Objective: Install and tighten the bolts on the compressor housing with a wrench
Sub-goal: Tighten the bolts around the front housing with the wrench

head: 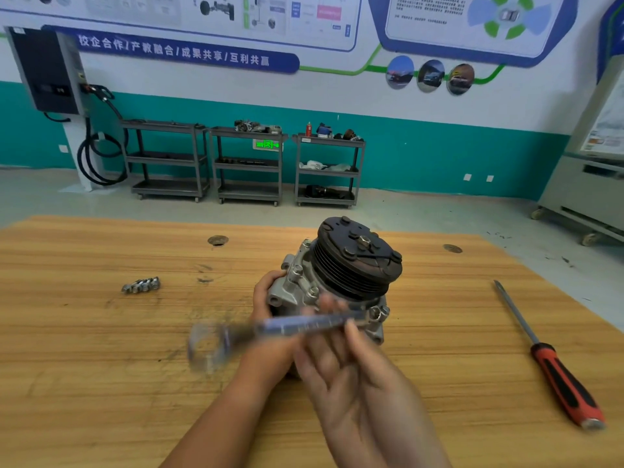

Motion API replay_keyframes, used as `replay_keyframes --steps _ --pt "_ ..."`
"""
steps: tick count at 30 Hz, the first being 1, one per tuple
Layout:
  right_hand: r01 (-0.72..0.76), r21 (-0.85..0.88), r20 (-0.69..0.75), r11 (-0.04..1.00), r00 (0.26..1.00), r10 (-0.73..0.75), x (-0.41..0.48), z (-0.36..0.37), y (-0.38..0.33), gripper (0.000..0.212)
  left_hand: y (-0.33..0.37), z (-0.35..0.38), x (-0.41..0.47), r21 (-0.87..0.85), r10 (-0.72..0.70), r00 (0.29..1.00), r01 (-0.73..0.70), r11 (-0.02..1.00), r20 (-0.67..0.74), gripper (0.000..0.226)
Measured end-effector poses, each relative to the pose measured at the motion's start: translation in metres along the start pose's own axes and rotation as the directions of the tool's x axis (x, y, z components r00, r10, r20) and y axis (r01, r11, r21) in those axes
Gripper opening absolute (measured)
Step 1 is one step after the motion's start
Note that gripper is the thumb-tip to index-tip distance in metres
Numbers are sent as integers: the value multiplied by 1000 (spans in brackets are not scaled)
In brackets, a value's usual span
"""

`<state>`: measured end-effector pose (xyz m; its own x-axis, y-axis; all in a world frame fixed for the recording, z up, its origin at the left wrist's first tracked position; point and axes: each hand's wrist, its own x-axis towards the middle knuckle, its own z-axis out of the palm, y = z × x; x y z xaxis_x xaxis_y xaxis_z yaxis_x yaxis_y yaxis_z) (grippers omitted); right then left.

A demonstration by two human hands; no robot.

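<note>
While the blurred wrench (304, 324) is pinched by its handle between thumb and fingertips of the right hand (337, 363), its head is held out to the left of those fingers. Just beyond them, the compressor housing (304, 285) is gripped by the curled fingers of the left hand (266, 298) on the wooden table (101, 366). Farther off, loose bolts (141, 285) are seen well left of the fingers, a screwdriver (553, 369) well right.

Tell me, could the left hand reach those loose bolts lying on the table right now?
Probably, but not freely: the left hand is gripping the compressor and would have to let go. The bolts lie on its side, with bare table between; only the blurred wrench head hangs nearby.
</note>
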<state>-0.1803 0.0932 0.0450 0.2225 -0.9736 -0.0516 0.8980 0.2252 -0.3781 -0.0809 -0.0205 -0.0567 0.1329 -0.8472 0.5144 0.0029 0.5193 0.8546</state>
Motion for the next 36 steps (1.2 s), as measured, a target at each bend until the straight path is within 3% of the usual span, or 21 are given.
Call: replay_keyframes --steps 2,3,5,7,10,12,15,18,24,26,27,28,30,31,33,36 --pt "-102 -126 -29 987 995 100 -14 -21 -9 62 3 -4 -1 55 22 999 -23 998 23 71" --pt "-147 -229 -48 962 989 139 -19 -31 -16 66 6 -4 0 56 9 999 -11 998 41 74" --pt "-170 -534 -58 828 985 164 -25 -47 -36 45 9 -5 0 72 -14 999 11 997 42 75" --pt "-5 -844 -24 537 999 -28 -23 -56 -65 18 10 -5 0 65 -25 999 22 998 42 75" --pt "183 -983 181 -5 966 -183 -12 -58 -117 34 13 -4 -1 48 -33 998 30 998 54 77" --pt "255 -916 300 -309 948 -106 -1 -46 -143 37 14 -4 -1 41 -43 998 41 998 54 77" --pt "275 -746 269 -607 958 103 21 -31 -164 40 14 -5 -1 40 -57 997 55 998 52 78" --pt "303 -634 154 -711 951 268 42 -13 -171 39 14 -5 -2 38 -51 997 49 998 51 79" --pt "268 -592 -95 -760 913 396 72 9 -181 28 14 -5 -2 48 -46 998 44 998 40 79" --pt "156 -665 -258 -730 870 421 69 8 -181 34 15 -5 -2 48 -42 998 40 998 44 79" --pt "60 -756 -339 -652 816 468 65 5 -179 35 15 -5 -2 46 -41 998 39 998 45 79" --pt "-70 -855 -386 -514 748 539 59 0 -175 34 14 -4 -2 42 -39 998 37 998 47 79" --pt "-352 -927 -344 -126 669 659 43 -12 -161 31 14 -4 -2 38 -36 998 34 999 49 80" --pt "-439 -897 -295 52 683 669 34 -18 -150 33 13 -4 -2 42 -32 998 30 999 49 80" --pt "-483 -811 -223 330 777 589 17 -24 -122 35 10 -4 -2 51 -22 999 20 999 39 77" --pt "-344 -556 -168 756 938 303 1 -15 -74 26 8 -4 -1 74 -5 1000 4 997 14 77"
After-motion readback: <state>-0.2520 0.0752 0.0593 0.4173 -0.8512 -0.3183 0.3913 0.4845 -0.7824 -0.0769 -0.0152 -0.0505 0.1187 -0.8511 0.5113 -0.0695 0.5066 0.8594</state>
